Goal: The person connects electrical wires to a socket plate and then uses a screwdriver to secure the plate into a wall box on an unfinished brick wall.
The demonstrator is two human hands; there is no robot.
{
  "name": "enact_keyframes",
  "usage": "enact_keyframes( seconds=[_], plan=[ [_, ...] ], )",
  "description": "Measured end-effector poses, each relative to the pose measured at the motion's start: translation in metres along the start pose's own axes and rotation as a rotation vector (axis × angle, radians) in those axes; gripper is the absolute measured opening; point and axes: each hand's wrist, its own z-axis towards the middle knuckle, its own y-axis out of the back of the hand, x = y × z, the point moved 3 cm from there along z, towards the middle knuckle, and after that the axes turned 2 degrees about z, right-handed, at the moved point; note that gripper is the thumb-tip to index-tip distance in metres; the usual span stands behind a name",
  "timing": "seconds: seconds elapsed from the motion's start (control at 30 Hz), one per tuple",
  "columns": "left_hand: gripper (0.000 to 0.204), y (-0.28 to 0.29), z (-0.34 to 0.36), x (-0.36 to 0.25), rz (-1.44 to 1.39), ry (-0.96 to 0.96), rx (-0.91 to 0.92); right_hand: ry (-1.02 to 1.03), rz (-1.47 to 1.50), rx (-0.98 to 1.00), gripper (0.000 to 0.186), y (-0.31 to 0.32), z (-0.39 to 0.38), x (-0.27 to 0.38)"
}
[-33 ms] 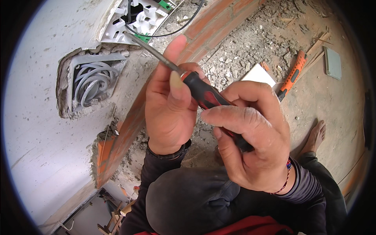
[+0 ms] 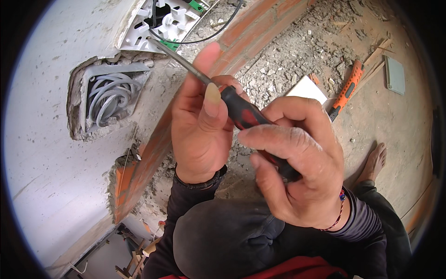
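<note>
Across the middle lies a screwdriver [image 2: 248,115] with a black and red handle and a long metal shaft slanting up to the left. Its tip overlaps the lower edge of a white plastic panel [image 2: 180,19] with green parts; whether it touches cannot be told. My left hand [image 2: 200,139], palm up, has its thumb and fingers closed round the shaft's base and front of the handle, with the index finger stretched out. My right hand [image 2: 309,151] is closed on the rear of the handle. A black cable [image 2: 210,40] loops over the panel.
Coiled grey tubing [image 2: 111,95] fills a square recessed box in the white wall [image 2: 55,172] at left. Brickwork [image 2: 253,28] runs diagonally beside rubble [image 2: 297,56]. An orange and black tool handle [image 2: 349,88], a white slab [image 2: 307,89] and a grey-green rectangular piece [image 2: 395,74] lie at right.
The screwdriver handle has turned slightly in my fingers. My left thumb has shifted a little up, and my right thumb a little to the left. The shaft's position is nearly the same.
</note>
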Motion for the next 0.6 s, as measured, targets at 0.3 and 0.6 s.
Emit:
enact_keyframes(
  seconds=[0.3,0.6],
  plan=[
    [0.076,-0.001,0.001,0.001,0.047,-0.028,0.161,-0.312,0.370,0.028,0.033,-0.006,-0.007,0.003],
    [0.077,-0.005,-0.001,0.002,0.138,-0.033,0.155,-0.348,0.371,0.039,0.033,-0.003,-0.010,0.004]
  ],
)
